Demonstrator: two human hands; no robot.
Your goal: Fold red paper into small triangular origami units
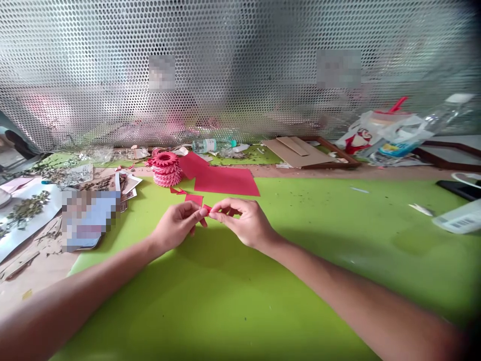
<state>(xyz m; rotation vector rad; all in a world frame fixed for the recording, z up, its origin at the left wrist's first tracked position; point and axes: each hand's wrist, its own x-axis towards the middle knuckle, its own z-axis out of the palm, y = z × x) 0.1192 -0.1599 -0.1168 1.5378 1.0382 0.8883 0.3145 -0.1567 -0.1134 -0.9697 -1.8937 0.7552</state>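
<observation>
Both my hands meet over the green mat [233, 281] and pinch one small piece of red paper [207, 208]. My left hand [176, 225] grips it from the left with thumb and fingers closed. My right hand [244, 220] pinches its right end, fingers curled. Just behind them lies another small red paper piece [193, 198]. Farther back a larger red paper sheet [223, 179] lies flat. Left of that sheet stands a stack of folded pink-red paper flowers [166, 169].
A perforated metal screen [240, 65] closes off the back. Photos, dried leaves and papers [33, 210] clutter the left. A plastic bottle [212, 145], cardboard [296, 151], plastic bags [387, 133], a frame [451, 158] and a phone [456, 189] lie behind and right.
</observation>
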